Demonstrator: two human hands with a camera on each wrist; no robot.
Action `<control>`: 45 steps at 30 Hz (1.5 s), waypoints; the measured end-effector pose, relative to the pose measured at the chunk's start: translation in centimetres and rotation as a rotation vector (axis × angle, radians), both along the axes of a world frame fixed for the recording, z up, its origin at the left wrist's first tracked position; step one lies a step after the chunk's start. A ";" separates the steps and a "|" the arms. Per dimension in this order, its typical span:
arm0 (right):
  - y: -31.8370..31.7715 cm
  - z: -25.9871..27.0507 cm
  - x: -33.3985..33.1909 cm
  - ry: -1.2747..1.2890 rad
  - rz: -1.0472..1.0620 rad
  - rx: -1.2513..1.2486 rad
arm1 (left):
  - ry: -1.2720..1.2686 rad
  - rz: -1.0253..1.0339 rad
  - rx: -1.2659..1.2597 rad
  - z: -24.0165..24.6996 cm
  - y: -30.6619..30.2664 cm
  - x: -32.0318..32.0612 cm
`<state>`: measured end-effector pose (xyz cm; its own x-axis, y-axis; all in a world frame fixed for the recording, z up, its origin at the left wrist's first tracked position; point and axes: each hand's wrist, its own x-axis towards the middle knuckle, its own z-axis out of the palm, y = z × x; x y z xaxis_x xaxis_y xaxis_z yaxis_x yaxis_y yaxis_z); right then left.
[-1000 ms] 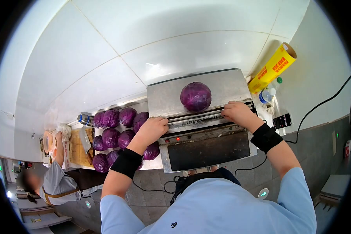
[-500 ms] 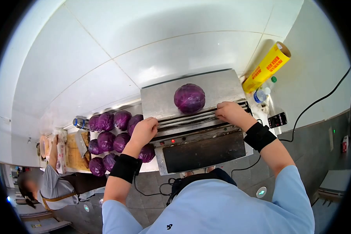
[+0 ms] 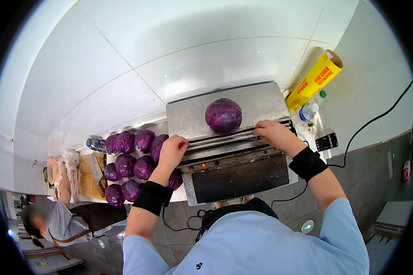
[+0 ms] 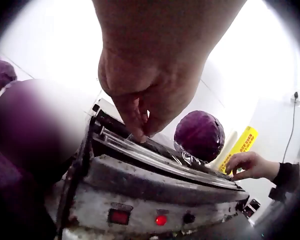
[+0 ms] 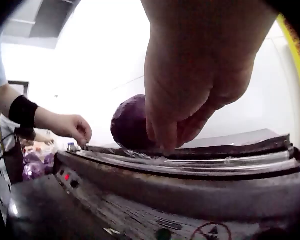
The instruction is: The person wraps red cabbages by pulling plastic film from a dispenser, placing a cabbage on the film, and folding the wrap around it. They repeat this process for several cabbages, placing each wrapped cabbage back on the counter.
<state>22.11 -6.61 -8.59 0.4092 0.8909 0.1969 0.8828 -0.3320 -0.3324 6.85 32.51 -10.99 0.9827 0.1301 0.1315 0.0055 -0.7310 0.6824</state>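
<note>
Both hands are at the roller slot of a metal cling film wrapping machine [image 3: 243,178]. With thumb and fingertips, my left hand [image 3: 172,151] pinches the cling film [image 4: 186,160] at the slot's left end. Toward the right end, my right hand [image 3: 276,135] pinches the film too, its fingertips low over the rollers [image 5: 250,161]. Between the hands the film lies wrinkled along the slot. Just behind it, a purple cabbage [image 3: 223,116] sits on the machine's steel top [image 3: 188,114].
Several purple cabbages [image 3: 125,165] stand in rows left of the machine, close to my left forearm. A yellow film tube [image 3: 313,81], bottles [image 3: 307,112] and a phone [image 3: 326,141] are at the right. Another person [image 3: 66,220] works beside a cutting board [image 3: 87,183] at far left.
The head view has shifted slightly, moving the scene left. My left hand has tilted a little at the slot; my right hand keeps its place. The other person's arm has moved.
</note>
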 end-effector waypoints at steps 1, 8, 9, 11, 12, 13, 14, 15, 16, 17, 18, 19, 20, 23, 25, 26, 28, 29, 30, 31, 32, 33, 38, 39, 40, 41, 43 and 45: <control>0.0 0.2 0.1 -0.035 0.016 -0.026 | 0.008 0.002 0.034 0.1 0.0 0.0; 0.6 -0.3 0.8 -0.131 0.087 -0.111 | 0.008 0.036 0.058 -0.1 -0.3 0.2; 0.7 -0.4 0.9 -0.124 0.078 -0.095 | 0.009 0.041 0.050 -0.1 -0.3 0.2; 0.8 -0.9 0.6 0.104 -0.050 0.055 | 0.013 0.053 0.032 -0.1 -0.3 0.1; 0.8 -1.1 0.5 0.217 -0.114 0.128 | 0.013 0.060 0.026 -0.2 -0.3 0.0; 0.8 -1.2 0.5 0.248 -0.126 0.162 | 0.013 0.067 0.019 -0.2 -0.3 0.0; 0.8 -1.2 0.6 0.280 -0.139 0.196 | 0.012 0.074 0.012 -0.3 -0.3 -0.1; 0.7 -1.1 0.7 0.311 -0.151 0.230 | 0.012 0.079 0.014 -0.2 -0.4 -0.1; 0.5 -1.0 0.8 0.243 -0.100 0.185 | 0.012 0.084 0.016 -0.1 -0.4 -0.1; 0.2 -0.8 1.1 0.175 -0.049 0.140 | 0.012 0.089 0.019 0.0 -0.5 -0.1; 0.0 -0.5 1.3 0.107 0.002 0.094 | 0.016 0.090 0.021 -0.1 -0.4 0.0; -0.1 -0.2 1.4 0.034 0.038 0.037 | 0.021 0.091 0.023 -0.2 -0.3 0.0; -0.2 0.1 1.6 -0.039 0.073 -0.020 | 0.026 0.092 0.026 -0.2 -0.3 0.1; 0.0 0.8 1.8 -0.128 0.153 -0.099 | 0.021 0.096 0.007 -0.1 -0.4 0.2; 0.6 0.8 2.0 -0.154 0.197 -0.140 | 0.022 0.097 0.034 0.0 -0.5 0.3; 0.9 0.6 2.2 -0.172 0.217 -0.171 | 0.024 0.097 0.048 0.0 -0.5 0.3; 1.3 0.1 2.5 -0.196 0.243 -0.202 | 0.029 0.098 0.048 0.0 -0.4 0.4; 1.4 -0.3 2.6 -0.202 0.249 -0.204 | 0.031 0.097 0.048 0.0 -0.4 0.4; 1.4 -0.6 2.6 -0.209 0.256 -0.207 | 0.032 0.100 0.039 0.0 -0.4 0.4; 1.3 -1.1 2.8 -0.180 0.221 -0.185 | 0.033 0.103 0.029 -0.1 -0.4 0.4; 1.2 -1.5 2.9 -0.151 0.187 -0.163 | 0.033 0.108 0.020 -0.1 -0.4 0.4; 1.3 -1.4 3.0 -0.123 0.154 -0.141 | 0.034 0.112 0.019 -0.1 -0.4 0.4; 0.8 -0.3 2.5 0.124 -0.003 0.026 | 0.037 0.143 -0.011 0.1 -0.7 0.1; 0.7 -0.2 2.6 0.147 -0.009 0.030 | 0.047 0.149 -0.028 0.0 -0.7 0.2; 0.6 -0.4 2.6 0.135 -0.019 0.040 | 0.057 0.157 -0.044 -0.2 -0.6 0.3; 0.6 -0.7 2.6 0.123 -0.030 0.051 | 0.068 0.164 -0.059 -0.3 -0.5 0.4; 0.5 -0.5 2.4 0.061 -0.001 0.013 | 0.059 0.164 -0.060 -0.7 -0.4 0.6; 0.3 0.2 2.3 -0.035 0.082 -0.087 | 0.058 0.164 -0.048 -0.8 -0.2 0.7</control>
<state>24.37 -6.28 -8.41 0.3283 0.9356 0.1300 0.9187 -0.2843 -0.2742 7.53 32.30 -11.79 0.9537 0.2938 0.0647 0.1623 -0.6837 0.7115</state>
